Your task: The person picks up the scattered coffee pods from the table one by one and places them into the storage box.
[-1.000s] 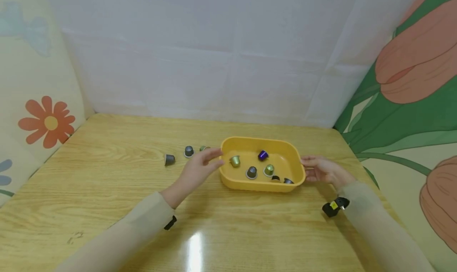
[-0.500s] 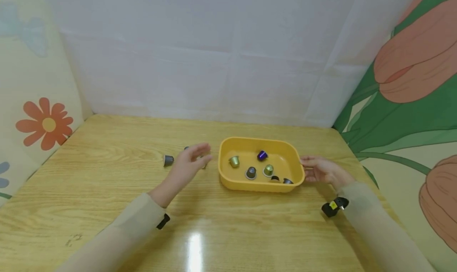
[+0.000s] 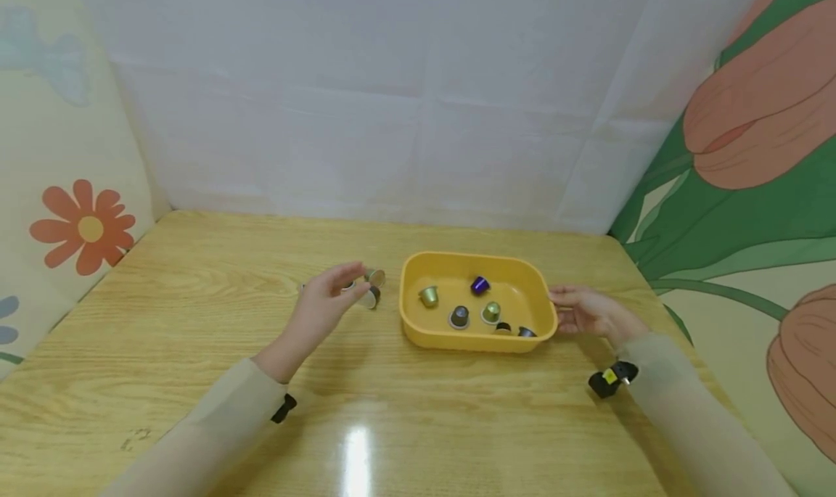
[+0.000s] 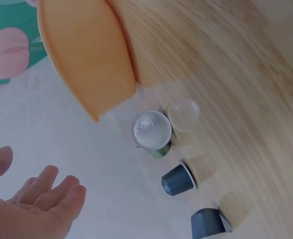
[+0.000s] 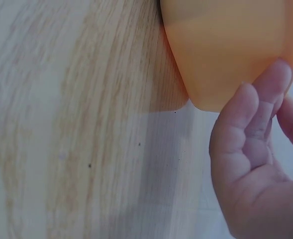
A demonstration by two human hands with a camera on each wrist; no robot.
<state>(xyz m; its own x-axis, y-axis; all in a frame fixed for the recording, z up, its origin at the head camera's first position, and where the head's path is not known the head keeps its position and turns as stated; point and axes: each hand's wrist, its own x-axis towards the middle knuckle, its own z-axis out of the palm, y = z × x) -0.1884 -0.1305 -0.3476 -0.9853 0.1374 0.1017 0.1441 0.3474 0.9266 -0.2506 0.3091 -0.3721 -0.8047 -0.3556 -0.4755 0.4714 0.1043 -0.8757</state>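
Six pods [image 3: 492, 312] in the tub [image 3: 473, 342]
Left of it, my left grip [image 3: 316, 310] hangs wide near loose pods [image 3: 375, 277]; my relaxed right grip [image 3: 593, 311] touches it.

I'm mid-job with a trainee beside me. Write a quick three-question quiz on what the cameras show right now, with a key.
1. True or false: the blue-purple capsule lies inside the yellow tray.

2. Which hand is at the tray's end wall?
a) the left hand
b) the right hand
c) neither

3. Fill in: in the left wrist view, the green capsule nearest the tray turns its ____ lid toward the camera.

Key: 1. True. 2. b. 3. Silver.
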